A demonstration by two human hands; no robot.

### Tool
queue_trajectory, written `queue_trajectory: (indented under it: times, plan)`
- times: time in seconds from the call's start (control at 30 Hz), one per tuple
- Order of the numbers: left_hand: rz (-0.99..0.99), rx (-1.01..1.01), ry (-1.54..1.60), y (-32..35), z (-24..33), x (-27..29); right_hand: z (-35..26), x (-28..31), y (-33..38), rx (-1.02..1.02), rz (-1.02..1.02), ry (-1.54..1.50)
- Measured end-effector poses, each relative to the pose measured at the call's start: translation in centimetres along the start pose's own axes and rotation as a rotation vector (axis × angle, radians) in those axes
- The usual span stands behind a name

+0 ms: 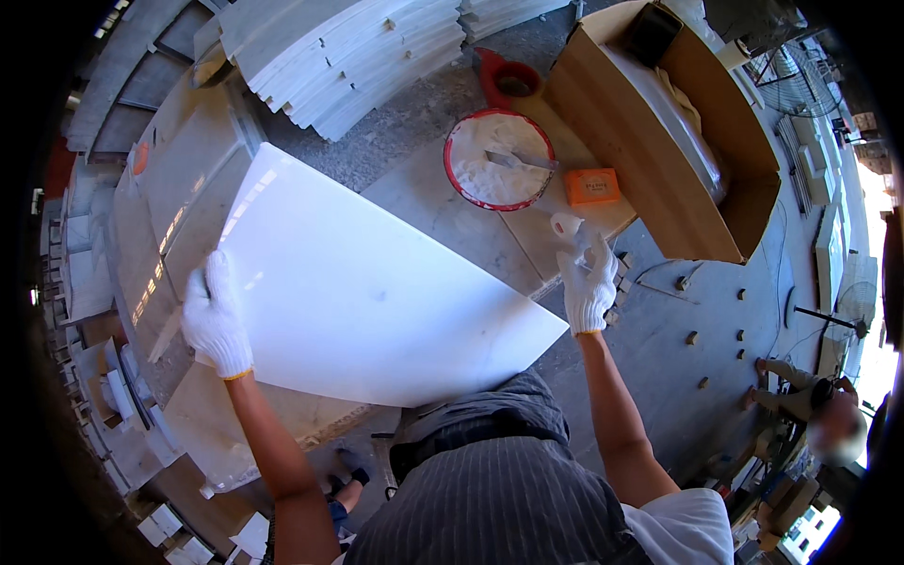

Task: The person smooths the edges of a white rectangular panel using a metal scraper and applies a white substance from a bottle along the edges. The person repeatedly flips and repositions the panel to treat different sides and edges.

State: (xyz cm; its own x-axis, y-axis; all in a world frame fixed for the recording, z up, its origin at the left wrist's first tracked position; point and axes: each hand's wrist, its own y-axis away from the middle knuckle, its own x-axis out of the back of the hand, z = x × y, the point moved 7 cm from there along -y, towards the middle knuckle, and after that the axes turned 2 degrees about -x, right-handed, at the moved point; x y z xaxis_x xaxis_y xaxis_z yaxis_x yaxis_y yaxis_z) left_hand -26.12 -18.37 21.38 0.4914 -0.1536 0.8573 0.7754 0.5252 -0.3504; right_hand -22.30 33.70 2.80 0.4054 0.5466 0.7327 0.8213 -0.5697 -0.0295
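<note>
The head view looks steeply down from above the wearer's apron [490, 499], upright, facing the space ahead of the body. The slab [367, 292] is near, filling the middle, between the left hand [217, 315] and right hand [589, 287]. The fisheye reaches wide, taking in a stack [367, 61] at the top and a distant person [800, 400] at right, bending straight edges toward its black rim.
</note>
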Motion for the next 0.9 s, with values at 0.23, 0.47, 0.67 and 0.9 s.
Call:
queue_trajectory:
  times: [0.23,0.47,0.67,0.9]
  plan:
    - [0.054,-0.024,-0.009,-0.1,0.0,0.3,-1.7,-2.0,-2.3,0.029,0.090,-0.094]
    - [0.059,-0.046,-0.076,-0.2,-0.3,0.4,-9.9,-0.5,-1.7,0.206,-0.275,-0.429]
    - [0.030,-0.080,-0.073,0.0,0.9,1.0,-24.9,-0.3,-2.5,0.583,-0.623,-0.555]
    - [0.043,-0.116,-0.100,-0.1,0.9,1.2,-33.9,-2.6,-2.4,0.584,-0.848,-0.692]
